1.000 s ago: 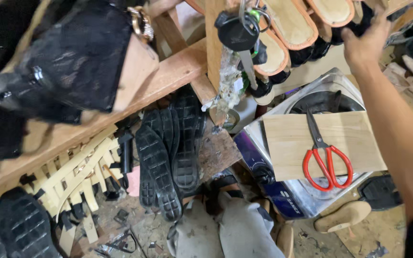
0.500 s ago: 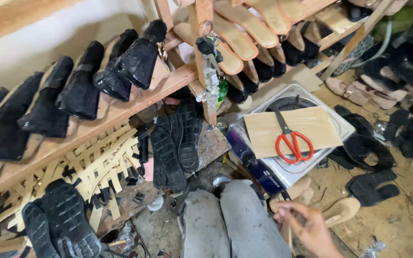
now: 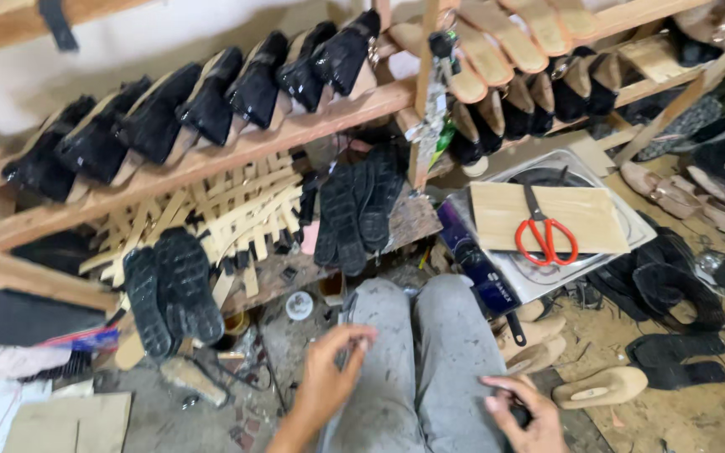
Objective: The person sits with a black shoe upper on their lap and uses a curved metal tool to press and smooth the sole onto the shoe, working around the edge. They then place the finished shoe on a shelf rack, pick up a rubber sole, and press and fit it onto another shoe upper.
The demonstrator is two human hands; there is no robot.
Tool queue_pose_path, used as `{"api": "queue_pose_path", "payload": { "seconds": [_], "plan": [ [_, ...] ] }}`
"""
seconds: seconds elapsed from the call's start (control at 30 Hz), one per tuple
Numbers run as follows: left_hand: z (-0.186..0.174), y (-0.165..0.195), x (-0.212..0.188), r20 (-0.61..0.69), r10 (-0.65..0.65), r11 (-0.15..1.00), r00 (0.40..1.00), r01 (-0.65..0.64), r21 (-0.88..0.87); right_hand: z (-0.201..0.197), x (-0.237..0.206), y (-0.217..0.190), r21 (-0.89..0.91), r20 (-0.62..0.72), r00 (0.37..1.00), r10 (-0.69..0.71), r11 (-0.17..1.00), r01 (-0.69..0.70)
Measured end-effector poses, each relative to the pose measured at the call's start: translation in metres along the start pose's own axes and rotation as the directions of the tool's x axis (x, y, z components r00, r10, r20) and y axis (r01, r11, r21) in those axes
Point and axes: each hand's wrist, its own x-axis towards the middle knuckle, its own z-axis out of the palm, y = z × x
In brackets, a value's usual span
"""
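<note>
Resting on grey-trousered knees: left hand pinching something too small to tell; right hand curled around small dark object, probably light, rigid; grip extent unclear.

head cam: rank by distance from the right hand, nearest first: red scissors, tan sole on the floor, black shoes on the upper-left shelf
From the right hand:
1. tan sole, on the floor just to its right.
2. red scissors, on the wooden board above it.
3. black shoes, far upper left on the shelf.
</note>
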Motion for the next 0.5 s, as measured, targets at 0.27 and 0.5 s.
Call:
{"api": "queue_pose_path", "payload": {
  "seconds": [0.27,0.5],
  "plan": [
    [-0.052,0.03,0.048,-0.05,-0.068,0.994,0.996,0.064,-0.092,0.015,0.039,-0.071,-0.121,0.264,0.901,-0.343,0.915,0.384],
    [-0.112,0.067,0.087,-0.135,-0.025,0.985,0.991,0.001,-0.17,0.018,0.067,-0.056,0.147,0.256,0.962,0.09,0.98,-0.131]
  ]
}}
